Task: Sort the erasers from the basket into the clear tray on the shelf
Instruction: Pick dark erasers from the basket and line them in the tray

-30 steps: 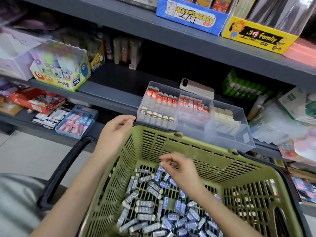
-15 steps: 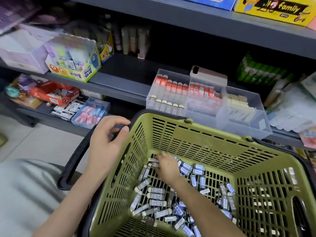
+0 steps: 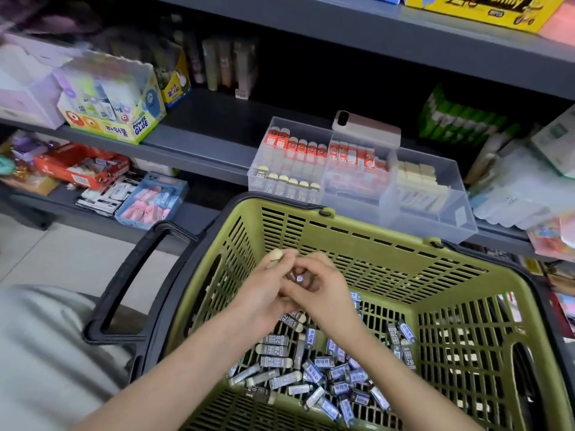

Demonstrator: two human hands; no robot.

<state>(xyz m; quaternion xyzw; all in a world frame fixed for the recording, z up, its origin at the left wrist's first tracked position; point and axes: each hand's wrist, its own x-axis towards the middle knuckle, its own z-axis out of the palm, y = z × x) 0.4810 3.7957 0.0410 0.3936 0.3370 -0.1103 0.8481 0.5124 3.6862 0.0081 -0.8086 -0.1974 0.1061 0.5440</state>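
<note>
Above the slatted olive plastic basket (image 3: 342, 241), with its black rim and looped black handle, the two hands meet. The left hand (image 3: 264, 293) curls round a cream-tipped eraser (image 3: 275, 254), whose rounded end pokes up past the fingers. The right hand (image 3: 323, 293), pressed against the left, has its fingers bent round a dark-wrapped eraser (image 3: 298, 277) that is mostly hidden between them. Below, loose erasers (image 3: 311, 368) lie jumbled on the basket's grid floor: small oblong bars in grey and blue paper sleeves, several marked 2B, with rounded cream ends. Just beyond the basket's far rim, the clear tray (image 3: 435, 227), a glossy box with thin dividers, sits on the matte grey shelf (image 3: 202, 119). Its left compartment holds upright rows of red-capped bars behind 2B-sleeved ones, the middle one red-and-white bars, the right one plain cream blocks. A smooth pinkish phone (image 3: 367, 128) lies at the tray's back edge.
</note>
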